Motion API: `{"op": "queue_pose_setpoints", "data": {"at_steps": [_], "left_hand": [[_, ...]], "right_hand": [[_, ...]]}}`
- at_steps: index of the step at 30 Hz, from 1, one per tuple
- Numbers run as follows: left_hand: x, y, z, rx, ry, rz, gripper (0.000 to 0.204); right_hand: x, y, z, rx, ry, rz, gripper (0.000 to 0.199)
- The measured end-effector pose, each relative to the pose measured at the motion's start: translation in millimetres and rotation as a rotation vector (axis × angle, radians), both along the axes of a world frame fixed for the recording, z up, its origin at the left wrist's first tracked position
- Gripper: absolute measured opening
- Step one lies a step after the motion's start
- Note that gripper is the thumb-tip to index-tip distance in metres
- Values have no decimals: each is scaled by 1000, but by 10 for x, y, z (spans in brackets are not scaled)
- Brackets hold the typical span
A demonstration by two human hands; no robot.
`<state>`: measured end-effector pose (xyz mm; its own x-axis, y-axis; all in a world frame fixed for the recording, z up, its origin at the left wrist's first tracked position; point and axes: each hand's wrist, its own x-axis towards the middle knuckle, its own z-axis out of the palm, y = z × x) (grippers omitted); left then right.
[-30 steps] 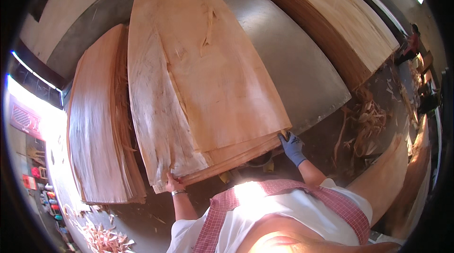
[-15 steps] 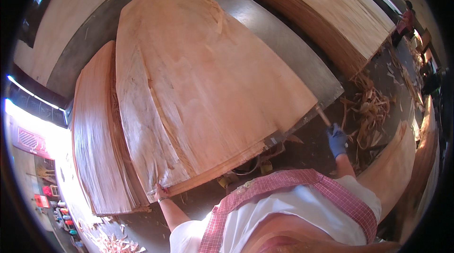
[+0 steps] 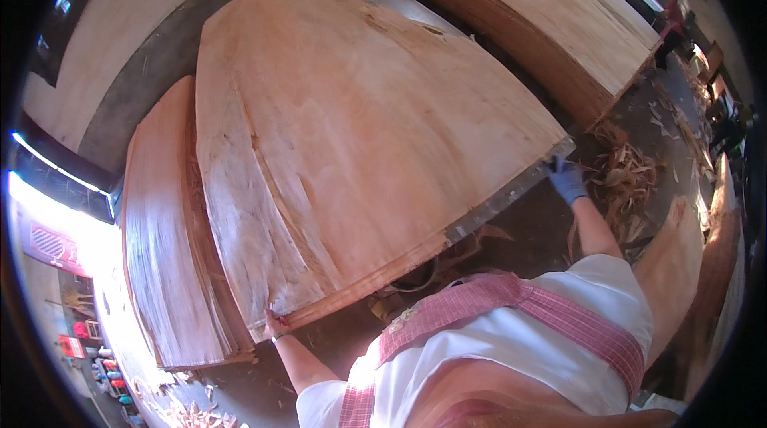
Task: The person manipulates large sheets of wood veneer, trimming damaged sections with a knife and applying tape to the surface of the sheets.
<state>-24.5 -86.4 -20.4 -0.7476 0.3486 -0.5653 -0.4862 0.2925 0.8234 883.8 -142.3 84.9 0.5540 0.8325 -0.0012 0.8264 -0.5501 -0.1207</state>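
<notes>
A wide, thin sheet of wood veneer (image 3: pixel 399 116) lies on top of a stack, pale brown with a long raised fold near its left side. My bare left hand (image 3: pixel 276 324) is closed on the near left corner of the veneer. At the near right corner, my right hand (image 3: pixel 567 181), in a blue-grey glove, has its fingers closed at the sheet's edge. Just below that edge, a strip of the grey metal tabletop (image 3: pixel 511 196) shows. The fingertips under the sheet are hidden.
A tall veneer stack (image 3: pixel 172 244) stands close on the left, and another (image 3: pixel 551 20) at the far right. Curled wood shavings (image 3: pixel 627 180) lie on the floor at right, more shavings (image 3: pixel 196 416) at lower left. A person (image 3: pixel 671 24) is in the right background.
The veneer now reaches further right, covering most of the metal tabletop there. My right hand has moved up to the sheet's corner; the narrow strip it held no longer shows. My left hand stays put.
</notes>
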Motion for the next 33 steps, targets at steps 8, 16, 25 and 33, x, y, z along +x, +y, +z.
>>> {"op": "queue_pose_setpoints", "data": {"at_steps": [8,16,25,33], "left_hand": [[642,131,173,-53,89,-124,50],[-72,25,-174,-12,56,-228,41],[184,11,28,29,-14,-248,37],[-14,-117,-44,-27,34,-203,32]], "right_hand": [[-951,687,-394,-11,160,125,63],[-1041,1007,-561,-72,227,202,55],[-1096,926,-590,-81,182,130,59],[-1066,905,-422,-235,235,125,72]]}}
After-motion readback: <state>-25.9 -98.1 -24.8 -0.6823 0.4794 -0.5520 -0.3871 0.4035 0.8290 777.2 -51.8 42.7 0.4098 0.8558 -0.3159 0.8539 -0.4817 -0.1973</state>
